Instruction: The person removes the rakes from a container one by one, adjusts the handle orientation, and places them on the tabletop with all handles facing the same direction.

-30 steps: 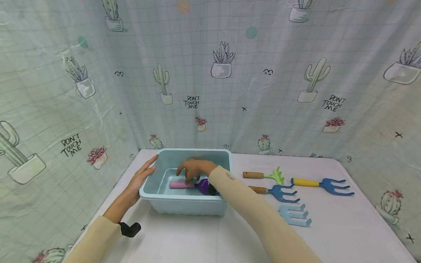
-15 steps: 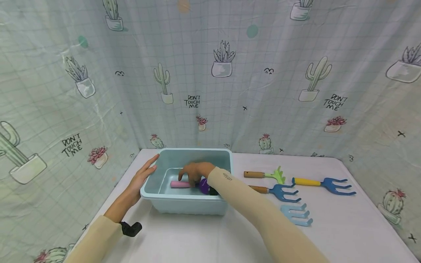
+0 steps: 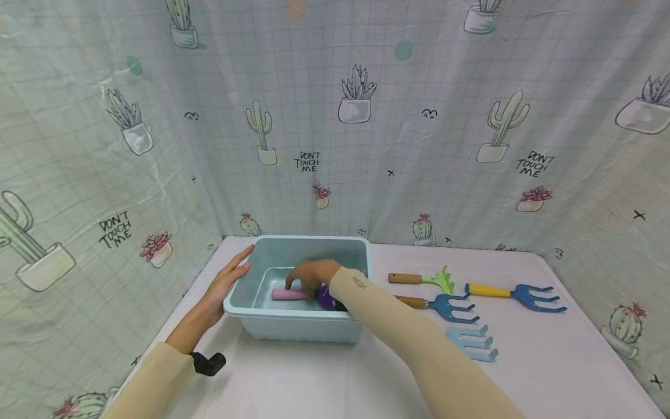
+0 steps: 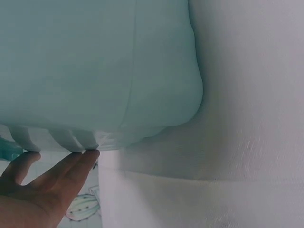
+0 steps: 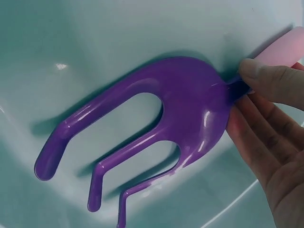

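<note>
Inside the light blue plastic bin (image 3: 293,330) lies a purple three-pronged hand rake (image 5: 192,102) with a pink handle (image 3: 288,294). My right hand (image 3: 312,276) reaches down into the bin and pinches the rake where the handle meets the head, thumb on one side and fingers on the other. In the right wrist view the prongs rest close above the bin floor. My left hand (image 3: 218,291) touches the bin's left side from outside, its fingers fairly straight; the left wrist view shows the fingertips (image 4: 90,154) against the bin wall.
Right of the bin on the white table (image 3: 293,384) lie a green hand rake (image 3: 442,280), a blue fork with a wooden handle (image 3: 447,307), a blue fork with a yellow handle (image 3: 523,294) and a light blue fork (image 3: 468,342), partly hidden by the right sleeve. A cactus-print curtain (image 3: 387,192) hangs behind.
My right hand has gone lower in the bin, from hovering over the hand rake to pinching it by the neck. The left hand has stayed at the bin's side.
</note>
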`<state>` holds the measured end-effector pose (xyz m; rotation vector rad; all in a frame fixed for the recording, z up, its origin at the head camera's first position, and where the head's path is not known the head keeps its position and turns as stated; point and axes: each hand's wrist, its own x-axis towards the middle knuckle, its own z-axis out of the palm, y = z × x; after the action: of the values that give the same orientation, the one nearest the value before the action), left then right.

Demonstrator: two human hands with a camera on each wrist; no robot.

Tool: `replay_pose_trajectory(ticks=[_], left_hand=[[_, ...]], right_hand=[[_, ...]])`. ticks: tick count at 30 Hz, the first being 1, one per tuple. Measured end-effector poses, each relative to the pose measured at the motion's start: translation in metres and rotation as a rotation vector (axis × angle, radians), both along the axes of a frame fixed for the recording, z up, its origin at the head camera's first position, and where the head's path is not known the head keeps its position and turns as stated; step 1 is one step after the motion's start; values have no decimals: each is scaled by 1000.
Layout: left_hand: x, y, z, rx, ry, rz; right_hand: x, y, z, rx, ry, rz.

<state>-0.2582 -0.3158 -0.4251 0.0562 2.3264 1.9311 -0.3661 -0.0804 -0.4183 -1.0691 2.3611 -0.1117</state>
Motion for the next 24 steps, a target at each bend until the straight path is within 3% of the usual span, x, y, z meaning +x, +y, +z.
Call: replay_pose_trajectory(ticks=[14,24], left_hand=[[-1,-1,6,19,0,6],[3,3,4,-3,-25,11]], right_hand=[[-10,-3,8,-15,54,73],[-4,-6,23,-46,82,141]])
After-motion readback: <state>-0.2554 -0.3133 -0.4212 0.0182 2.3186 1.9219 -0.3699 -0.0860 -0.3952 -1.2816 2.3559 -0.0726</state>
